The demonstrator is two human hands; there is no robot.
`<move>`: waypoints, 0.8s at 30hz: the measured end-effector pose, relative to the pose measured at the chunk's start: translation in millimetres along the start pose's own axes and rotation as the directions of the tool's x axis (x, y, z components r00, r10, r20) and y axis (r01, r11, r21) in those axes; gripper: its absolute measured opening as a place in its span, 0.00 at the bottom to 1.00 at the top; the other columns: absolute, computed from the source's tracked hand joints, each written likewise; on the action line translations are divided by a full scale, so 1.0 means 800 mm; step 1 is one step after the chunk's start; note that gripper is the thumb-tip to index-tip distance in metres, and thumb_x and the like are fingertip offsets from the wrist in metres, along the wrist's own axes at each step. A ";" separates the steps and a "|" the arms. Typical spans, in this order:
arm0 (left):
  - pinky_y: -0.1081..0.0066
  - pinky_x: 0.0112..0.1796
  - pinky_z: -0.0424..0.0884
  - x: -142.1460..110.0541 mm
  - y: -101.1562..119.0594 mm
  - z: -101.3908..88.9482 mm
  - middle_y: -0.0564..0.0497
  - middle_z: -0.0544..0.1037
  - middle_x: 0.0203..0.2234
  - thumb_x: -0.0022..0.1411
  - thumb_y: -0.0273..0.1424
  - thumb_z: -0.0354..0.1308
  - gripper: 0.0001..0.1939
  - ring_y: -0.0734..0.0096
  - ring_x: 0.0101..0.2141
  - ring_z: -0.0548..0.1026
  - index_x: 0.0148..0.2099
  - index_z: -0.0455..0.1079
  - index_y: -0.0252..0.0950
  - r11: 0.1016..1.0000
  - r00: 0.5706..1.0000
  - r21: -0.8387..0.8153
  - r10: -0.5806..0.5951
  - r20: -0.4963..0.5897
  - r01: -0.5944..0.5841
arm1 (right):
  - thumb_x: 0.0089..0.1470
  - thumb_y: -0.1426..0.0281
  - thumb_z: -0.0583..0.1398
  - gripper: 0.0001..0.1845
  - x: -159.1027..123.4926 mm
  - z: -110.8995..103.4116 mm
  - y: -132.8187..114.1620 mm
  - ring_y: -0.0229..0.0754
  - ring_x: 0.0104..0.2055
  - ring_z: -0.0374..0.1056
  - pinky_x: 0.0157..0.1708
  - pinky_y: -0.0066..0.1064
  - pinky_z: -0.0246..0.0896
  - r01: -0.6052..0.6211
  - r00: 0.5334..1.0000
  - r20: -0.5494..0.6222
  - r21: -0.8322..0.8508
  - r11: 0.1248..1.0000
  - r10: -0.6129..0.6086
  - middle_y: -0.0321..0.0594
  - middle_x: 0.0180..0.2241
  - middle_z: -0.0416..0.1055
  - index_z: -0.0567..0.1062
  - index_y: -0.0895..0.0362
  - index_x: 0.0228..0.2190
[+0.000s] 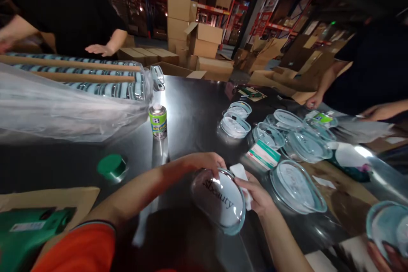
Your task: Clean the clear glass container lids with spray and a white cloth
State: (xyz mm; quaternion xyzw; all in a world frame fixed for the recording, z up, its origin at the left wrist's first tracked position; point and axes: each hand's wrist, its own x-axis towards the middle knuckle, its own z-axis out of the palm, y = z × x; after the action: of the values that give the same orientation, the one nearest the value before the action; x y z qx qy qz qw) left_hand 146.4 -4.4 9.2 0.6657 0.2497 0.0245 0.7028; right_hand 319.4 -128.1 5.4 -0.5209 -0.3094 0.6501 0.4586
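My left hand (pixel 204 162) grips the upper rim of a clear round lid (pixel 219 200) printed with dark lettering, tilted toward me. My right hand (pixel 256 195) presses a small white cloth (pixel 240 173) against the lid's right edge. Both hands are low over a dark shiny table (pixel 191 110). A green spray can (pixel 158 121) without its cap stands upright beyond my left hand, and a green cap (pixel 111 166) lies to the left of my forearm.
Several clear lids (pixel 298 185) and a small white box (pixel 264 154) lie on the right. Clear plastic wrap over rows of jars (pixel 73 93) fills the left. Other people's hands (pixel 100 49) (pixel 314 101) (pixel 382 111) work at the far edges. Cardboard boxes (pixel 204 38) stand behind.
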 end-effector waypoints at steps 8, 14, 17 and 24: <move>0.72 0.27 0.61 0.004 0.012 0.020 0.55 0.73 0.23 0.45 0.35 0.65 0.13 0.73 0.25 0.68 0.34 0.74 0.34 0.999 0.998 0.002 0.053 0.029 -0.053 | 0.31 0.64 0.74 0.24 -0.037 0.000 -0.001 0.31 0.18 0.61 0.16 0.21 0.53 0.060 0.991 -0.125 0.036 0.998 -0.055 0.31 0.20 0.70 0.71 0.57 0.30; 0.73 0.27 0.61 0.017 0.002 0.027 0.55 0.74 0.24 0.41 0.33 0.69 0.15 0.74 0.25 0.69 0.33 0.72 0.34 0.998 0.996 -0.012 0.060 0.063 -0.060 | 0.34 0.63 0.73 0.21 -0.045 -0.001 0.006 0.25 0.13 0.48 0.13 0.19 0.43 0.049 0.983 -0.176 0.014 0.999 -0.046 0.26 0.15 0.61 0.70 0.57 0.27; 0.74 0.26 0.62 0.019 0.002 0.028 0.55 0.73 0.23 0.41 0.32 0.69 0.15 0.74 0.24 0.69 0.32 0.72 0.34 0.997 0.994 -0.039 0.069 0.090 -0.066 | 0.36 0.64 0.72 0.20 -0.052 0.001 0.001 0.25 0.14 0.47 0.13 0.18 0.41 0.052 0.981 -0.186 -0.030 0.998 -0.057 0.27 0.16 0.63 0.70 0.57 0.28; 0.73 0.26 0.63 0.020 0.002 0.038 0.56 0.72 0.21 0.42 0.30 0.69 0.13 0.74 0.23 0.69 0.32 0.72 0.33 0.994 0.990 -0.066 0.094 0.105 -0.088 | 0.33 0.62 0.73 0.24 -0.066 0.009 -0.003 0.26 0.14 0.52 0.12 0.19 0.42 0.068 0.964 -0.248 -0.096 0.993 -0.090 0.27 0.18 0.65 0.69 0.56 0.29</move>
State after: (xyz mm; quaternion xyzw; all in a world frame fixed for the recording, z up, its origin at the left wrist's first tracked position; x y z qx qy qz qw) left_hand 172.6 -26.4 5.3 0.6549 0.1798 0.0282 0.7335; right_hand 315.4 -175.1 30.3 -0.6059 -0.2971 0.5457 0.4969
